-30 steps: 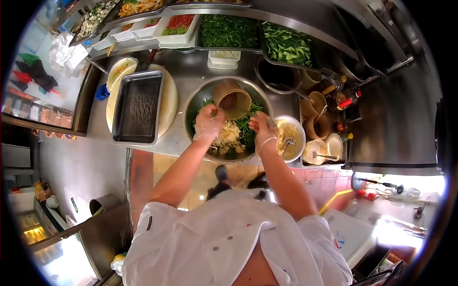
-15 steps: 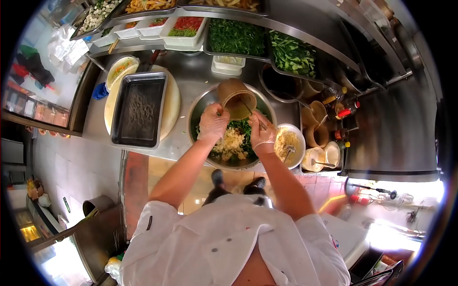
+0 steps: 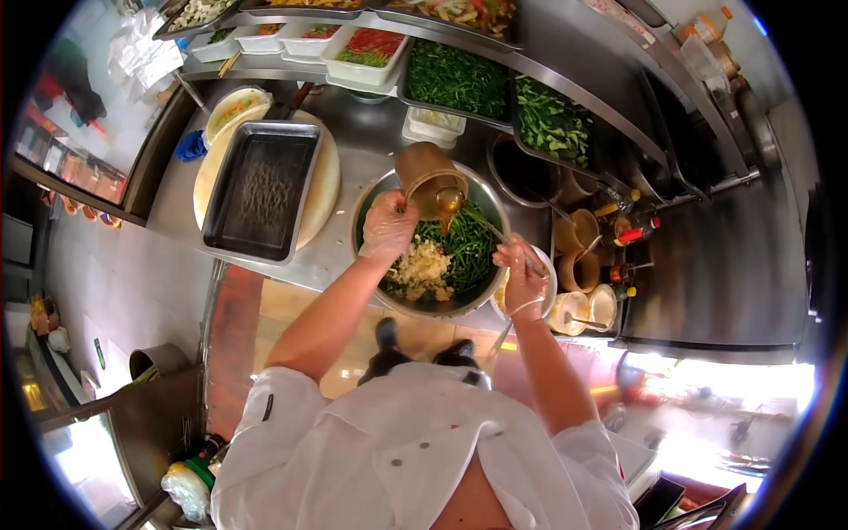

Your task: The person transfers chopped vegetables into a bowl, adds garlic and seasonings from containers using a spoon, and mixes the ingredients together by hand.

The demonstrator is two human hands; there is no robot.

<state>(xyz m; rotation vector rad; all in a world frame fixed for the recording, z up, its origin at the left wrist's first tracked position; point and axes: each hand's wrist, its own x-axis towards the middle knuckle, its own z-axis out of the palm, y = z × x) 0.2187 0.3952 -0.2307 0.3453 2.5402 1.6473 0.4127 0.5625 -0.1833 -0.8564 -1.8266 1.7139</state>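
Both my hands wear clear plastic gloves. My left hand (image 3: 389, 226) grips a brown jug (image 3: 417, 170), tipped over a steel mixing bowl (image 3: 482, 279). In my right hand (image 3: 523, 276) is the long handle of a ladle (image 3: 488, 223). The ladle's head is at the jug's mouth, where amber liquid (image 3: 447, 210) runs down toward the bowl. Inside the bowl lie cut green vegetables (image 3: 473, 251) and a heap of chopped garlic (image 3: 421, 272). A white bowl (image 3: 551, 291) sits partly hidden behind my right hand.
On the left, a black tray (image 3: 256, 199) rests on a round board (image 3: 327, 190). Trays of chopped greens (image 3: 459, 84) line the shelf ahead. A dark-filled pot (image 3: 523, 168) stands behind the bowl. Brown jugs (image 3: 579, 269) and sauce bottles (image 3: 636, 232) crowd the right.
My right hand has drawn back to the right with the ladle. Amber liquid now shows streaming at the jug's mouth. The jug stays tipped in my left hand; the view has shifted slightly.
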